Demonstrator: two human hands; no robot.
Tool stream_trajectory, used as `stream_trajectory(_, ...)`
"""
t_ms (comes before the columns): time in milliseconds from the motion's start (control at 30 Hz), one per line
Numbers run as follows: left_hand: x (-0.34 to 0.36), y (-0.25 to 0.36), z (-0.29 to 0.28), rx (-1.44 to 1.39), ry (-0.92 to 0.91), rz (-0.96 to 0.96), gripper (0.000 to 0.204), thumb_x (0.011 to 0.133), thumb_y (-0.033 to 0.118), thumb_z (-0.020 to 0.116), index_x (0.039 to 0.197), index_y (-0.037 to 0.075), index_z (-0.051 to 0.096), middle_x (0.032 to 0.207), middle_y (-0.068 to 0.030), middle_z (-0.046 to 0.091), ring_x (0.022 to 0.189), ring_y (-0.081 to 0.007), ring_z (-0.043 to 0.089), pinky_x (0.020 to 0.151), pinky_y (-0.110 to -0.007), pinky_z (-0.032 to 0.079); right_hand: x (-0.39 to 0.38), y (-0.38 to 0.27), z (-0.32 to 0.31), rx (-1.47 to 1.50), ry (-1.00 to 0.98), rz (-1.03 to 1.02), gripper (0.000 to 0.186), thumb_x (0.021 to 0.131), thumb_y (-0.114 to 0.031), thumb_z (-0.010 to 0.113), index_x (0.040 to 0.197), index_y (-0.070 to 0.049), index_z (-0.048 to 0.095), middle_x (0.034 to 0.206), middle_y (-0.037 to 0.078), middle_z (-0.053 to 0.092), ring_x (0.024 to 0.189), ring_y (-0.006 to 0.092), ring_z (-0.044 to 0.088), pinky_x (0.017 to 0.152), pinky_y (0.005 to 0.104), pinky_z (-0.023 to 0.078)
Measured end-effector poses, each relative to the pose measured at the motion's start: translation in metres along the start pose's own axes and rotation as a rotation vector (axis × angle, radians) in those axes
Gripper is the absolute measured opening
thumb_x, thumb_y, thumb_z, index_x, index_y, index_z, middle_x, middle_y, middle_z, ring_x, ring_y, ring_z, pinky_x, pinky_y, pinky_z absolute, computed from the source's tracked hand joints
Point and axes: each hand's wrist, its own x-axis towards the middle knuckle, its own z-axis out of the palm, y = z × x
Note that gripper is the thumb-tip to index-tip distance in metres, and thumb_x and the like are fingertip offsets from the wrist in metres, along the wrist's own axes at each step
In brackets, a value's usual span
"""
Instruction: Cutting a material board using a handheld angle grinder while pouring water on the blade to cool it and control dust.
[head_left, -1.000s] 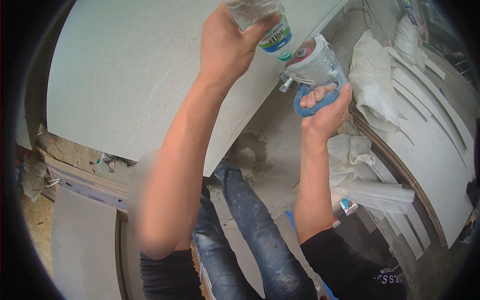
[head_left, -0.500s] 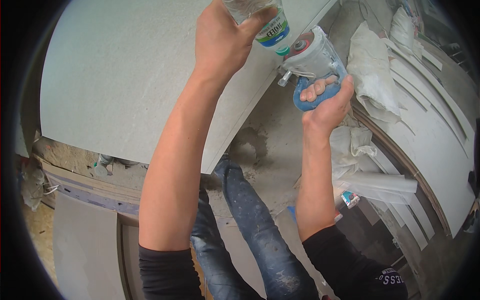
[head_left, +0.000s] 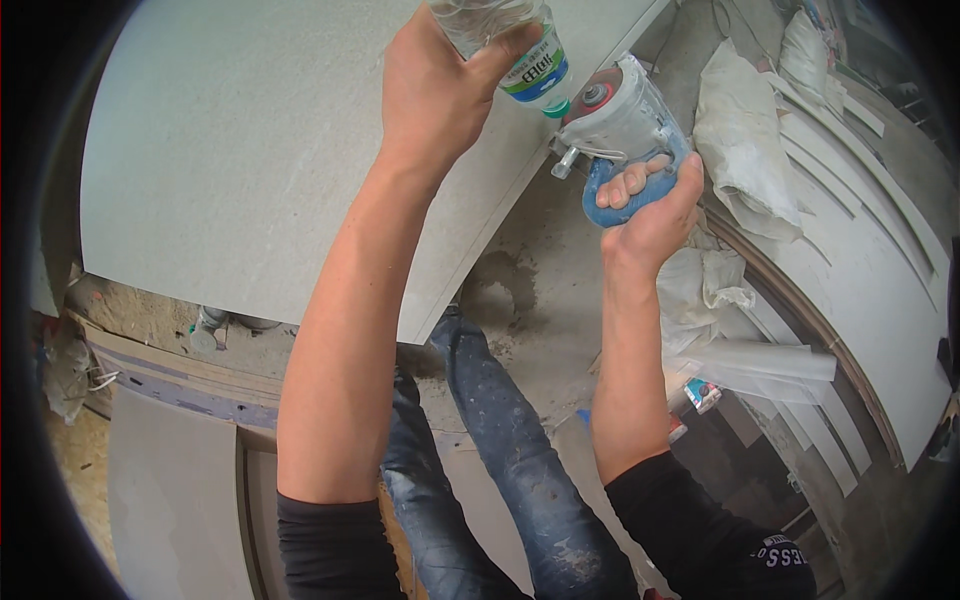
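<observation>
My left hand [head_left: 440, 85] is wrapped round a clear plastic bottle [head_left: 540, 75] with a green and blue label. The bottle is tilted with its green-capped end down, close to the edge of a large light grey slab [head_left: 250, 170]. In my right hand [head_left: 650, 205] is the blue handle of a dusty power saw [head_left: 630, 130], gripped with the fingers through the handle's loop. Its grey guard and red round hub sit at the slab's edge, just right of the bottle's cap. Whether water flows from the cap I cannot make out.
White sacks [head_left: 740, 140] and long pale strips [head_left: 850, 190] lie on the right. A wet patch [head_left: 508, 285] darkens the floor below the slab. My legs [head_left: 510, 440] stand under the slab's near corner. Another bottle [head_left: 208, 330] lies at the left, by the slab's lower edge.
The bottle and my left hand have shifted slightly left and down. The saw in my right hand has moved slightly left along the slab's edge.
</observation>
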Motion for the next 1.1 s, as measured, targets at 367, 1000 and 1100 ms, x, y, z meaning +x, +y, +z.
stream_trajectory(367,0.005,0.004,0.001,0.008,0.01,-0.049,0.043,0.1,0.035,0.08,0.124,-0.001,0.074,0.116,-0.0185,0.08,0.11,-0.029,0.077,0.096,-0.045,0.059,0.0,-0.002,0.006,0.009,-0.002,0.009,0.048,0.113,-0.046,0.047,0.086,-0.007,0.052,0.064,0.007,0.054,0.049,0.0195,0.05,0.048,0.0378,0.048)
stream_trajectory(1000,0.011,0.003,-0.007,0.056,0.025,-0.076,0.044,0.101,0.036,0.08,0.125,-0.001,0.073,0.116,-0.0187,0.079,0.113,-0.0294,0.076,0.099,-0.046,0.059,-0.008,-0.003,0.014,0.013,-0.004,0.002,0.049,0.113,-0.047,0.047,0.085,-0.008,0.051,0.064,0.007,0.053,0.05,0.0198,0.05,0.049,0.0381,0.047)
stream_trajectory(1100,0.007,0.016,-0.007,0.024,0.013,-0.088,0.044,0.101,0.035,0.08,0.125,-0.001,0.072,0.117,-0.0187,0.079,0.113,-0.0295,0.076,0.099,-0.045,0.059,-0.005,-0.006,0.015,0.017,-0.005,0.001,0.049,0.113,-0.047,0.047,0.085,-0.008,0.051,0.064,0.007,0.053,0.05,0.0197,0.05,0.049,0.0379,0.047)
